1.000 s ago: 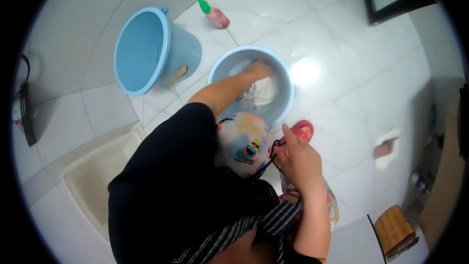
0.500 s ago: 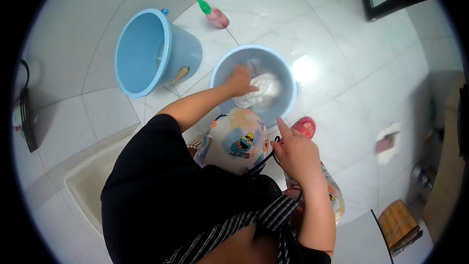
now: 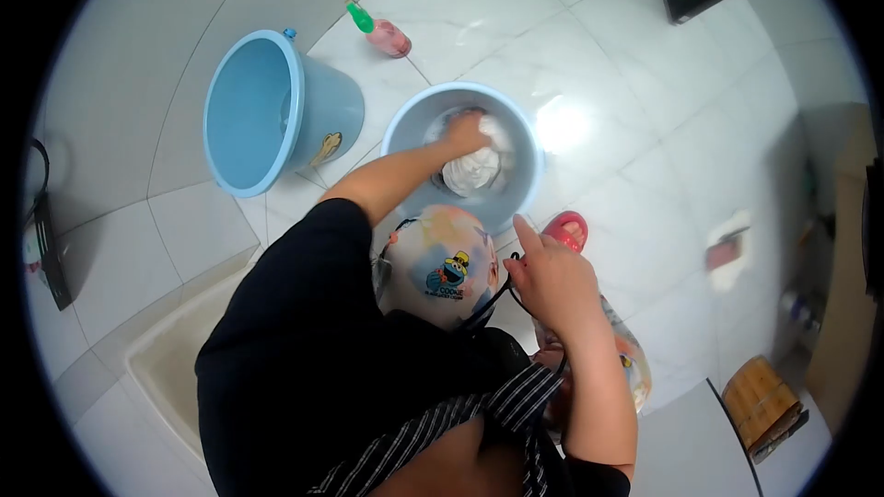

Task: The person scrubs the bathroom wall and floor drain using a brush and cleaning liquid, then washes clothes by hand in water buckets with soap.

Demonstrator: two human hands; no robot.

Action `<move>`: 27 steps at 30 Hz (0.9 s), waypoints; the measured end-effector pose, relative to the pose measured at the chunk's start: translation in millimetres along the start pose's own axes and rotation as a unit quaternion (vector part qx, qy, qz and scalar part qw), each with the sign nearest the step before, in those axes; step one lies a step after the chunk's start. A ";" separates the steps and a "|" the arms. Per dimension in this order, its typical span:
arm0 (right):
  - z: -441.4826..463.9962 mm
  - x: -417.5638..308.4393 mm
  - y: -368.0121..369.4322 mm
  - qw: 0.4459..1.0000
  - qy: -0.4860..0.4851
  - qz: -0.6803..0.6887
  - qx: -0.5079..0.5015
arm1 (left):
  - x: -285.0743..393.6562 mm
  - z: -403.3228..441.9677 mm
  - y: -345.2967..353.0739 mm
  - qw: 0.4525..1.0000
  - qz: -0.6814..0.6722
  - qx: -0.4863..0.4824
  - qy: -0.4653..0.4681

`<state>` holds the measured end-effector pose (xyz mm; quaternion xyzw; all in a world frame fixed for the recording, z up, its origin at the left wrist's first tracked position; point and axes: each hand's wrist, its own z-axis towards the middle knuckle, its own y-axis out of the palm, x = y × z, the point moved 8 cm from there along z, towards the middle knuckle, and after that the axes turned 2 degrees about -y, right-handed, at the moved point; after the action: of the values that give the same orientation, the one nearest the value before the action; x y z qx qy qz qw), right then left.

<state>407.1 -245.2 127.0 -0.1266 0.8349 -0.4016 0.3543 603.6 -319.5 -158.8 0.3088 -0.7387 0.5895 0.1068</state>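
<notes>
Pale marbled tiles spread across the floor [image 3: 635,83], a bright patch of light glaring just off the basin's two o'clock side. From where I'm standing, the round blue basin [image 3: 532,186] sits in front of the person's printed trousers [image 3: 414,287], which bulge up at its six o'clock. White cloth [image 3: 475,172] lies bunched inside it, near the middle, blurred along one edge, with what looks like cloudy water around it.

The left hand [image 3: 468,132] is down in the basin, touching the cloth from its eleven o'clock side. Its fingers are bent and partly hidden; I can't tell whether they have closed on the fabric. Outside the basin, toward five o'clock, the right hand [image 3: 552,283] hovers back upward, index finger stretched out and thumb apart. A black cord [image 3: 502,291] runs by that thumb, but I can't make out if the hand is gripping it.

Look round from the basin and there's a taller blue bucket [image 3: 333,110] between nine and ten o'clock, an animal sticker on its side. At eleven stands a pink bottle [image 3: 390,40] with a green top. One red slipper [image 3: 559,222] shows at four, toes poking through. Further off, a white tub [image 3: 161,350] is at eight, and a slatted brown bundle [image 3: 760,398] sits between four and five.
</notes>
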 end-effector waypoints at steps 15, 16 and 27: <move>-2.2 -7.2 -4.0 0.999 -0.016 0.030 -0.011 | 61.3 -89.1 47.3 0.891 0.323 -0.205 0.246; -2.4 -6.9 -3.5 0.999 -0.011 0.027 -0.013 | 57.9 -76.5 52.3 0.901 0.329 -0.186 0.214; 6.9 -1.2 1.3 0.998 -0.048 -0.007 0.048 | 3.7 -42.5 -4.6 0.970 0.069 -0.231 0.034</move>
<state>412.8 -247.7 123.7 -0.1347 0.7959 -0.4370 0.3969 594.6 -281.5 -141.2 0.2031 -0.8705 0.4189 0.1595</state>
